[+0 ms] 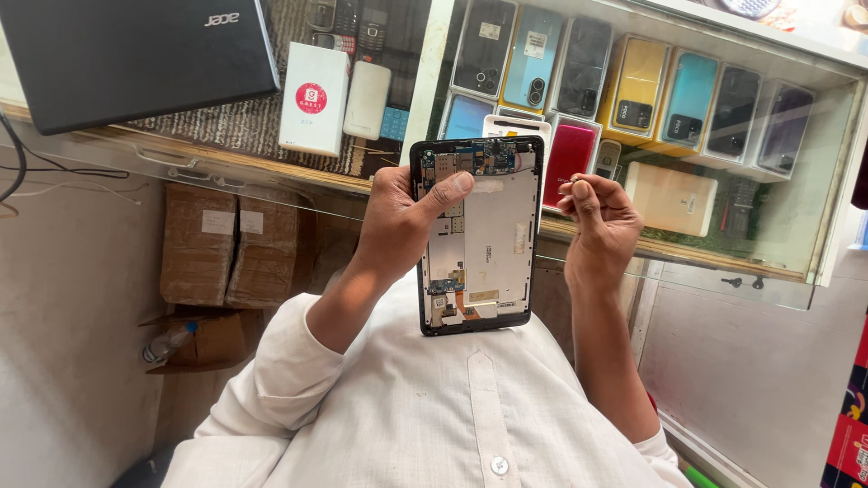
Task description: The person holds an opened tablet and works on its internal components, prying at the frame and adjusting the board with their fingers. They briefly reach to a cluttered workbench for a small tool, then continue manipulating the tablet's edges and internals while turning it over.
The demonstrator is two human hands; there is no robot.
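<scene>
My left hand (405, 226) holds an opened phone (488, 244) upright over my lap, back cover off, with the thumb pressed on its upper part. Circuit boards show at the top and bottom of the phone, and a white plate covers its middle. My right hand (601, 226) is just right of the phone, apart from it. Its fingertips are pinched together on something very small (566, 183) that I cannot make out. Both sleeves are white.
A glass display counter (687, 253) runs across in front of me, with several boxed and loose phones (633, 86) inside. On it lie a closed black laptop (136, 54), a white box (313, 98) and a white power bank (367, 99). Cardboard boxes (226, 244) and a plastic bottle (167, 343) sit below left.
</scene>
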